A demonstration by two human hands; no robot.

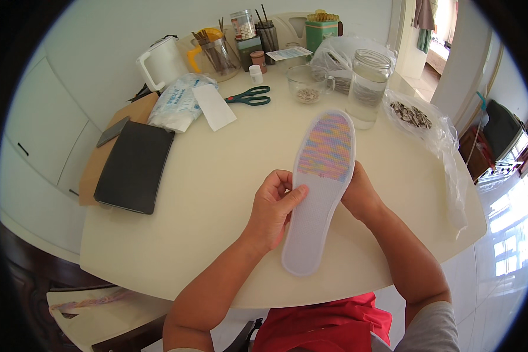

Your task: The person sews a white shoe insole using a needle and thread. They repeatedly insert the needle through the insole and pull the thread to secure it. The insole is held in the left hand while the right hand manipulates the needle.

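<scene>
A white insole (310,220) is held up above the tabletop, its toe end pointing away from me. Multicoloured stitching in pink, yellow, purple and blue covers the toe part; the middle and heel are plain white mesh. My left hand (275,207) grips the left edge at mid-length, thumb on the upper face and fingers bent at the edge. On the other side, my right hand (361,193) holds the right edge from behind, and most of its fingers are hidden by the insole. A needle or working thread cannot be made out.
Around the cream table (211,251) stand a glass jar of water (367,94), a glass cup (308,90), a plastic bag with seeds (411,114), green-handled scissors (251,96), a tissue pack (180,103), a black tablet case (134,167) and a white kettle (165,61). Coloured yarn (92,302) lies on a chair.
</scene>
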